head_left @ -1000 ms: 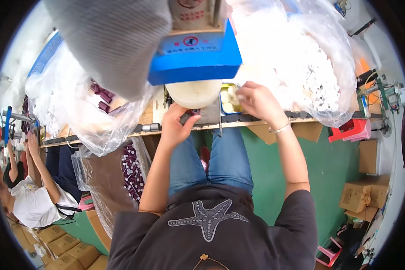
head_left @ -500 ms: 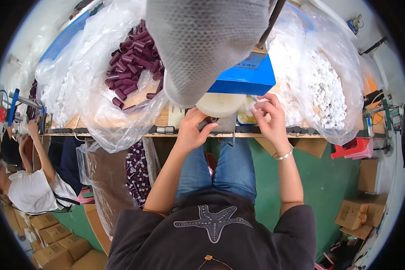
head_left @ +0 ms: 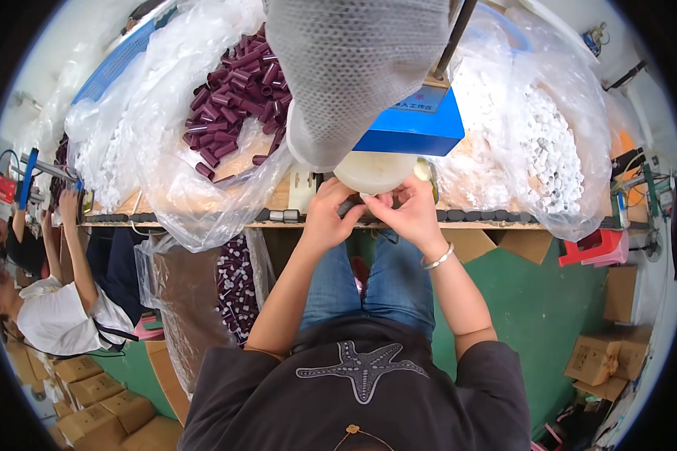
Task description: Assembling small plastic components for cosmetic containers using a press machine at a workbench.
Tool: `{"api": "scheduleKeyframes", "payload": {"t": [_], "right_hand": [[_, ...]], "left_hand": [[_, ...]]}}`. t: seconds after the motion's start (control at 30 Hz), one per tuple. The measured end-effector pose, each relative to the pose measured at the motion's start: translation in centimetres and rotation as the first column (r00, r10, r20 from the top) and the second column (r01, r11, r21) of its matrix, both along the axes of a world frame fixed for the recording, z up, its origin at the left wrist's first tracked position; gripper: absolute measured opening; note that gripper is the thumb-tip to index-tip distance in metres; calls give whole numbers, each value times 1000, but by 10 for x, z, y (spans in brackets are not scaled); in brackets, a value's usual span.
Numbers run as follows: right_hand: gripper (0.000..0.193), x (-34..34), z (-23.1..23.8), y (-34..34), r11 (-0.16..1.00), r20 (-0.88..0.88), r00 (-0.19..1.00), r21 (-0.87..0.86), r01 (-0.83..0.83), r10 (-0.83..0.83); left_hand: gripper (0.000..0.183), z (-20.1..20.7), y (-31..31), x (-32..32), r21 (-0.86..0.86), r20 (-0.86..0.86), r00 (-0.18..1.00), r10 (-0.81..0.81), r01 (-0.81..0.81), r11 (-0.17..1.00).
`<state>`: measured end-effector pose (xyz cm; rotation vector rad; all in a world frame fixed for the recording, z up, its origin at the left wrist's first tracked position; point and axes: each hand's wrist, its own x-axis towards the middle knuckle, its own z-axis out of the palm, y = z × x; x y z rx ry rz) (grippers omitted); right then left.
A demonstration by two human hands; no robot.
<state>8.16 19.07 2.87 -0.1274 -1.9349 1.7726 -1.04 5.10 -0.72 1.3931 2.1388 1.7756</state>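
My two hands come together at the table's front edge, below a round whitish disc [head_left: 376,173] on a blue machine [head_left: 414,124]. My left hand [head_left: 329,214] is closed round a short dark purple tube [head_left: 350,204], mostly hidden by the fingers. My right hand [head_left: 414,213] is closed against it, thumb and fingers pinching at the tube's end; a small white piece [head_left: 365,197] shows at the fingertips. A pale mesh cover [head_left: 353,68] hangs over the machine and hides part of it.
Purple tubes [head_left: 237,94] lie heaped in clear plastic at the left. Small white pieces [head_left: 553,161] fill plastic at the right. Below the table, a lined box holds finished-looking purple-and-white parts [head_left: 235,289]. A co-worker in a white top [head_left: 68,316] sits far left.
My right hand has moved left from beside the machine to meet my left hand at the purple tube. The view has shifted slightly.
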Motion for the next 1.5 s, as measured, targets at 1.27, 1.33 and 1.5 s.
{"api": "scheduleKeyframes", "payload": {"t": [1.27, 1.33, 1.5], "right_hand": [[23, -41, -23, 207, 243, 204, 585, 970, -11, -785], [16, -30, -19, 210, 283, 204, 578, 958, 49, -790], [22, -2, -29, 216, 348, -13, 755, 882, 318, -656]], "left_hand": [[23, 42, -58, 24, -195, -181, 967, 178, -212, 958], [22, 56, -110, 21, -557, -185, 970, 155, -233, 797], [22, 9, -247, 7, -969, -231, 941, 247, -245, 28]]}}
